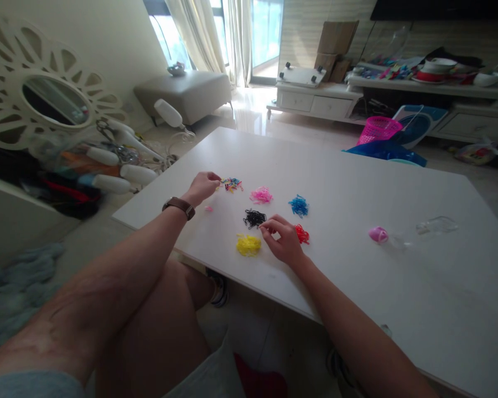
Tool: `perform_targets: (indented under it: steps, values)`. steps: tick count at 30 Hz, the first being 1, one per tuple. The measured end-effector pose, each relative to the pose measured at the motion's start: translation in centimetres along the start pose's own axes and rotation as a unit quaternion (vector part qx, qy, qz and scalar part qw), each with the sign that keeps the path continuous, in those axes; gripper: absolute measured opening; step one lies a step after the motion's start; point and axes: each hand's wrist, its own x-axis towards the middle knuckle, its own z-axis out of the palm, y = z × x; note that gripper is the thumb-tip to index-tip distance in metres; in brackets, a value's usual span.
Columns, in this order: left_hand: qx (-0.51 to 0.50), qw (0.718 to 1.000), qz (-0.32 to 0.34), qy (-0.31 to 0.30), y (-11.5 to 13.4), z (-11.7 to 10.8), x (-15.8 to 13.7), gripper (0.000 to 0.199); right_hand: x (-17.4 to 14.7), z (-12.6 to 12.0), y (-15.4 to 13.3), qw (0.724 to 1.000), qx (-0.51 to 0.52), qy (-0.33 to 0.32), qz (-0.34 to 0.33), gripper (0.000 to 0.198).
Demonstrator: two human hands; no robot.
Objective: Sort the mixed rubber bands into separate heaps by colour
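Small heaps of loop-shaped coloured pieces, too small to tell their exact kind, lie on the white table [340,271]. My left hand [202,188], with a brown watch on its wrist, pinches at the left edge of the mixed multicoloured pile [232,184]. Thumb and fingers of my right hand [283,241] are pinched together just right of the black pile [254,218]. What either hand holds, if anything, is too small to make out. Around them are the pink pile [261,195], the blue pile [299,205], the yellow pile [248,245] and the red pile [302,234], partly hidden by my right hand.
A tiny pink piece [208,209] lies near my left wrist. On the table's right are a pink-purple object [378,235] and a clear plastic container [436,224]. Beyond the table stand a pink basket [377,130], a low cabinet [315,104] and a padded bench [186,94].
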Motion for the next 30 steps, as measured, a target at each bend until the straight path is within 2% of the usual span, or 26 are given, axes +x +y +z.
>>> perform_targets:
  steps: [2,5,7,13,19,25,30]
  values:
    - [0.077,0.996,0.043,-0.029,-0.9,0.1,-0.2,0.025,0.0,0.1,0.0,1.0,-0.001,-0.002,-0.003,0.016]
    - [0.14,0.977,0.136,-0.082,-1.3,0.9,-0.6,0.034,0.0,0.2,0.1,1.0,0.0,-0.009,-0.005,0.016]
    - [0.178,0.964,0.169,-0.104,-1.4,1.4,-0.7,0.039,0.0,0.2,0.2,1.0,-0.001,-0.014,-0.004,0.016]
    - [0.278,0.942,0.122,-0.143,-1.6,2.0,-0.8,0.051,0.0,0.1,0.3,1.0,-0.008,-0.017,0.002,0.016]
    - [0.194,0.972,0.082,-0.107,-1.1,0.9,-0.7,0.037,0.0,0.0,0.1,1.0,-0.012,-0.025,-0.006,0.017]
    - [0.113,0.991,0.063,-0.03,-0.4,0.1,-1.0,0.014,0.0,-0.1,0.0,0.999,-0.015,-0.029,-0.001,0.018]
    - [0.061,0.996,0.063,-0.028,-0.3,0.3,-1.0,0.016,0.0,-0.1,-0.1,0.999,-0.022,-0.033,0.009,0.017]
